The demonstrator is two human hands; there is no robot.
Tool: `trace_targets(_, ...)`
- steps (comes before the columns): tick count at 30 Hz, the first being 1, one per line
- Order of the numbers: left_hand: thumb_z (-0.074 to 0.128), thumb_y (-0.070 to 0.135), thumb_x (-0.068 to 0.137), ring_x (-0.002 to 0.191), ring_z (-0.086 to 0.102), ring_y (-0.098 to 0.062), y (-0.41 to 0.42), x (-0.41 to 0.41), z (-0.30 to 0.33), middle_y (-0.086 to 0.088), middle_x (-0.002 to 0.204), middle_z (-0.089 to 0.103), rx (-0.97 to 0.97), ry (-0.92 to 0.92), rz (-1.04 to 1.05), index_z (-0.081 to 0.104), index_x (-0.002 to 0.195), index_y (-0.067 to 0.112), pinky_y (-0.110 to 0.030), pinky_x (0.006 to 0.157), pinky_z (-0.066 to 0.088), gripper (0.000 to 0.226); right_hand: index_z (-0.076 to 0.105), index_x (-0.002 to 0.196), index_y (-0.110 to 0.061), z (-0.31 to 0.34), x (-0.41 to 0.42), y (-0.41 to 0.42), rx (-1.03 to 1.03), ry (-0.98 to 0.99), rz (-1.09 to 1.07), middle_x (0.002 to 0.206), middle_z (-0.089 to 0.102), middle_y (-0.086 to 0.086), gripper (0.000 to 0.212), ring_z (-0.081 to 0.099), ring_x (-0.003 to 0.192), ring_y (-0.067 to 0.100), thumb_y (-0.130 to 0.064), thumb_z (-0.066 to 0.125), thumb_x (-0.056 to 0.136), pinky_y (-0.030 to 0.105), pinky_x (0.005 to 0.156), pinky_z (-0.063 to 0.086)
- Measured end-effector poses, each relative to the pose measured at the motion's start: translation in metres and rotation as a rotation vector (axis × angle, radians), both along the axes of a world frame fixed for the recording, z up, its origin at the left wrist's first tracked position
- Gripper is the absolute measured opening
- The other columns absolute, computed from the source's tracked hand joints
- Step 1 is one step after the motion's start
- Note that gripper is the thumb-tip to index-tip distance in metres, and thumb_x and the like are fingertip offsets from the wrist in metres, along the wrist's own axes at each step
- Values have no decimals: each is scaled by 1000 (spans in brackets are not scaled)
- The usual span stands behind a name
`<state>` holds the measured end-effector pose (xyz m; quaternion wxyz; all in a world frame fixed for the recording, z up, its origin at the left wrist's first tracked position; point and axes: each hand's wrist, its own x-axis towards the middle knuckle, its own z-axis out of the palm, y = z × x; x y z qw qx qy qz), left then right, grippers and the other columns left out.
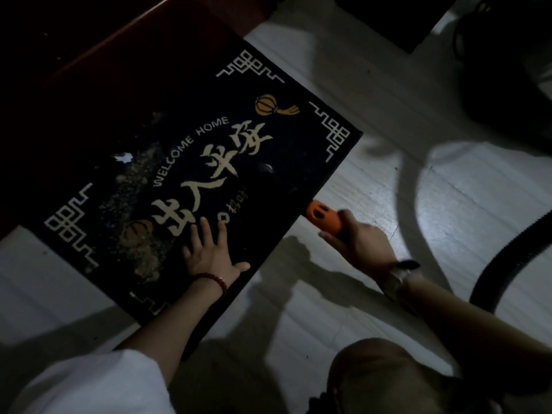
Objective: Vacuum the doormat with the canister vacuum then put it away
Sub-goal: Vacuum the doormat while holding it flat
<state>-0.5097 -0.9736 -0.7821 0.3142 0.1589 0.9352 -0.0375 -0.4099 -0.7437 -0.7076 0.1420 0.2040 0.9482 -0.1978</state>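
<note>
Pressing flat on the doormat (191, 150), the left hand (209, 255) has its fingers straight and spread, palm down near the mat's near long edge, beside the pale characters woven into the dark pile. A beaded bracelet (215, 279) circles that wrist, and a white sleeve (89, 383) covers the upper arm.

The right hand (358, 240) curls its fingers around the orange nozzle (324, 216) of the vacuum. The nozzle's tip sits right at the mat's near long edge, where dark pile meets pale floor (388, 180); whether it touches the mat cannot be told in the dim light. A watch (397, 277) sits on the right wrist.

The mat lies at a slant across the view. Its far long edge runs along a dark red threshold (125, 40); its right corner points out onto open floor. Pale speckled debris (134, 180) lies scattered over the mat's left-centre part.

A black ribbed hose (507, 258) curves over the floor at the right, well apart from the mat, with bare floor between them. A large dark shape, possibly the canister (501, 85), stands at the upper right, too dark to make out. A knee (388, 377) shows at the bottom.
</note>
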Motion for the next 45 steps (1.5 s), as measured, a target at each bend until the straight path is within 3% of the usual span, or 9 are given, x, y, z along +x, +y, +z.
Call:
trace_targets(10,53,67,77,143,-12,-33,-5,-3,3,-12,155,-16,60,-51,25,-13,147,25,-47,114,11,105,29,134,-21,7,-74,-51,-93,21,214,123,56,9,56,60,97,29,-42,53,89,39,77,49)
trace_targets(15,55,50,85,144,-7,-31,-8,-6,0,-9,157,-12,122,-22,47,3,149,25,-46,114,13,86,36,125,-18,-11,-44,-22,104,93,186,112,62,8,50,62,86,33,-49,48,88,36,61,44)
trace_targets(21,52,41,90,141,9,-27,-40,-27,7,-2,155,11,290,14,212,25,145,24,-41,114,22,63,42,117,-12,-11,-104,-43,-3,217,130,97,64,13,46,61,81,34,-49,45,90,37,64,45)
trace_targets(24,59,56,81,143,-3,-32,-81,-36,8,-6,157,-5,190,75,470,7,149,25,-49,113,15,91,41,121,-10,-8,-137,-47,-39,228,40,100,62,16,48,59,88,36,-48,45,91,35,66,40)
trace_targets(28,68,67,64,138,-26,-37,-128,-38,-8,-10,150,-32,80,-122,657,-21,145,24,-57,114,6,128,40,123,-7,-10,-180,-45,-165,218,-180,117,56,23,52,52,106,42,-48,44,91,41,81,40)
trace_targets(32,68,68,62,136,-27,-42,-128,-37,-15,-14,149,-33,85,-119,640,-23,144,22,-54,113,-3,131,46,119,-6,-31,-192,-73,-254,181,-166,110,61,21,49,57,99,39,-45,49,90,35,75,43)
trace_targets(36,68,65,66,136,-27,-44,-130,-37,-17,-15,149,-32,117,-85,643,-20,146,21,-52,114,-2,127,47,116,-9,-36,-160,-117,-423,148,55,81,60,3,40,57,70,19,-40,52,90,13,54,42)
trace_targets(39,69,63,66,136,-28,-43,-129,-34,-18,-15,149,-33,133,-69,648,-19,146,21,-52,115,-4,126,46,118,-13,-38,-147,-137,-243,58,379,89,65,12,46,62,77,29,-46,51,88,29,62,45)
trace_targets(45,67,64,67,135,-31,-41,-127,-29,-15,-13,148,-35,180,-107,651,-21,145,22,-51,114,-6,125,48,120,-9,-16,-183,-69,-186,183,-68,108,62,18,45,57,87,28,-43,50,90,26,69,35)
